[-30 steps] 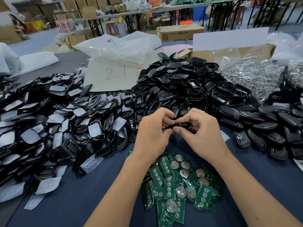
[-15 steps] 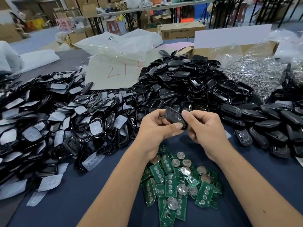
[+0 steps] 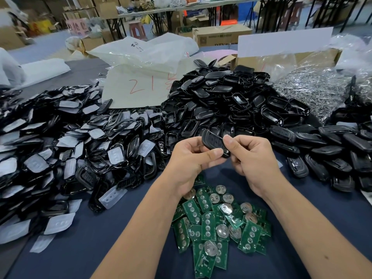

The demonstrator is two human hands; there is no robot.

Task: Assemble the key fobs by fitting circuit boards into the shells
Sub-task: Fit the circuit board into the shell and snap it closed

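A black key fob [image 3: 213,142] is held between both hands above the table, its button face turned up towards me. My left hand [image 3: 191,158] pinches its near lower edge with the thumb. My right hand [image 3: 251,158] grips its right end with thumb and fingers. Below my wrists lies a heap of green circuit boards [image 3: 219,226] with round coin cells. A mound of black shell halves [image 3: 221,103] rises just beyond the hands.
Left of me spreads a pile of black frames and translucent button pads [image 3: 60,150]. Closed black fobs [image 3: 332,146] lie in rows on the right. A bag of metal parts [image 3: 314,91], a cardboard box [image 3: 281,57] and white plastic bags [image 3: 145,63] stand behind. The tabletop is dark blue cloth [image 3: 100,248].
The fob was pressed edge-on between both hands; since then it has been turned so its button face shows, and both hands have risen slightly.
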